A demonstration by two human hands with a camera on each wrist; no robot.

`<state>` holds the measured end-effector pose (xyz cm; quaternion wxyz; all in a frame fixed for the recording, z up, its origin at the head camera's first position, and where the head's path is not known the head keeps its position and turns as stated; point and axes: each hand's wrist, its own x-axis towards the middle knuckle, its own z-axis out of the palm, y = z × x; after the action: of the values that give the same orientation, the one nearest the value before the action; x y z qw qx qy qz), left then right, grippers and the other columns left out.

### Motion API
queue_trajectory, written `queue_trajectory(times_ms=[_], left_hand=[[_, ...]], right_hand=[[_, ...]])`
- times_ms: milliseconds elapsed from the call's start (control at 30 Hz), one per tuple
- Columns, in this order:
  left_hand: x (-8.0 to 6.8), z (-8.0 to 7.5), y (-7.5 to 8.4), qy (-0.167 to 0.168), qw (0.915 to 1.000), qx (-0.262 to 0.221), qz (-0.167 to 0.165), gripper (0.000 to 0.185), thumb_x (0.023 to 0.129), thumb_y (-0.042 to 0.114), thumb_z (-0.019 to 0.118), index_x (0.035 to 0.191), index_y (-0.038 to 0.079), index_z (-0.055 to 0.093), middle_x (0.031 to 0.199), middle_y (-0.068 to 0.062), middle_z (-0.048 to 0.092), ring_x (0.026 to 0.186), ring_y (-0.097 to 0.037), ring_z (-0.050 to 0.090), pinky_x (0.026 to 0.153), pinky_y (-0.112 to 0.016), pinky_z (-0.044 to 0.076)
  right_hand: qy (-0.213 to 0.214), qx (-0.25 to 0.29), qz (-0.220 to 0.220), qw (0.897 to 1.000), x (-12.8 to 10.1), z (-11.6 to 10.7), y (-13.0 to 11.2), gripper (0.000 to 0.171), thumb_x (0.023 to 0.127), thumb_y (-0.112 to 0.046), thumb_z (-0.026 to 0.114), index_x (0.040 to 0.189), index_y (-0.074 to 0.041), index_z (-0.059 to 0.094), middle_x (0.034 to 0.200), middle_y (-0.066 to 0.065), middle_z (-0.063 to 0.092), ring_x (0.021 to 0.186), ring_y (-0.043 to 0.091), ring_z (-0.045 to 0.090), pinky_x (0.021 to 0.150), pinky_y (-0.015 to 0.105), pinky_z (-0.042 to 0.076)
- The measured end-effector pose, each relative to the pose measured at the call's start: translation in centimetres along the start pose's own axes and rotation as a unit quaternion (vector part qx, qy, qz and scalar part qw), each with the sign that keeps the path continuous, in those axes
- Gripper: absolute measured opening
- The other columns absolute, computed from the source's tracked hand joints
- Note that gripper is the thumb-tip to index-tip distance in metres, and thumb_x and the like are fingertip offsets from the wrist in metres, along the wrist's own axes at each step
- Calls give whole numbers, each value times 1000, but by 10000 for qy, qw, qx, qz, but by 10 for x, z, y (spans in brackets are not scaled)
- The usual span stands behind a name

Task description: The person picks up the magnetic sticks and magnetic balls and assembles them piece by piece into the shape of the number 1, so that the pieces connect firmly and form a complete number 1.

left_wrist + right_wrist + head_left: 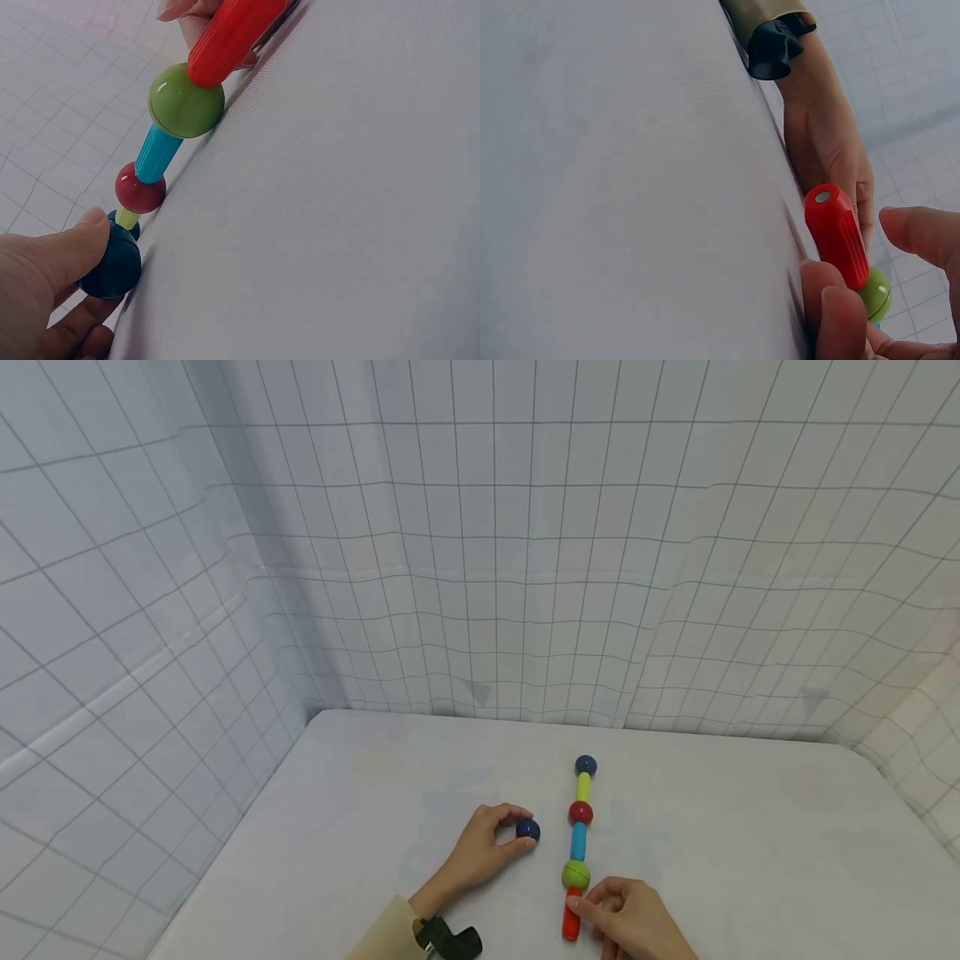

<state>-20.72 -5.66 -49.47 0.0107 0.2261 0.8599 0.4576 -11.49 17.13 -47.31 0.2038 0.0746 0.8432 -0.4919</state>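
Observation:
A row of magnetic building pieces lies on the white table: a dark blue ball (586, 765) at the far end, a yellow-green stick (583, 787), a red ball (581, 812), a light blue stick (578, 842), a green ball (576, 874) and a red stick (572, 924) nearest me. Left of this row, my left hand (480, 852) pinches a second dark blue ball (112, 264) between thumb and fingers, close over the table. My right hand (633, 914) is at the red stick, its fingers bent beside it. In the right wrist view the thumb (915, 231) stands apart from the stick.
The white-covered table (750, 843) spreads out on both sides of the row. Grid-patterned white curtains (480, 568) hang behind it and along the sides. A dark camera mount (453, 941) is strapped to my left wrist by the beige sleeve.

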Motion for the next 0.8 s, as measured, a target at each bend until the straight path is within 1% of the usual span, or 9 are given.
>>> queue_trajectory(times_ms=[267, 433, 800], left_hand=[[-1, 1, 0, 3, 10000, 75, -16, 33, 81, 40, 68, 108, 22, 64, 102, 11, 62, 94, -8, 47, 84, -30, 39], [-2, 2, 1, -21, 9999, 125, -22, 35, 79, 44, 69, 106, 23, 65, 98, 12, 62, 92, -8, 48, 82, -29, 40], [-15, 5, 10, -180, 9998, 67, -88, 33, 75, 46, 72, 100, 26, 65, 90, 15, 60, 86, -6, 46, 77, -25, 38]], right_hand=[[212, -256, -77, 9994, -1, 6, -4, 54, 70, -62, 67, 80, -9, 63, 54, -3, 56, 40, 9, 46, 45, 23, 38], [197, -365, -177, 9990, -1, 8, -6, 53, 71, -61, 66, 77, -9, 64, 54, -2, 57, 41, 9, 46, 46, 24, 39], [175, -219, -229, 9993, -1, 9, -8, 45, 76, -54, 66, 75, -9, 63, 53, -3, 57, 38, 7, 46, 43, 22, 39]])
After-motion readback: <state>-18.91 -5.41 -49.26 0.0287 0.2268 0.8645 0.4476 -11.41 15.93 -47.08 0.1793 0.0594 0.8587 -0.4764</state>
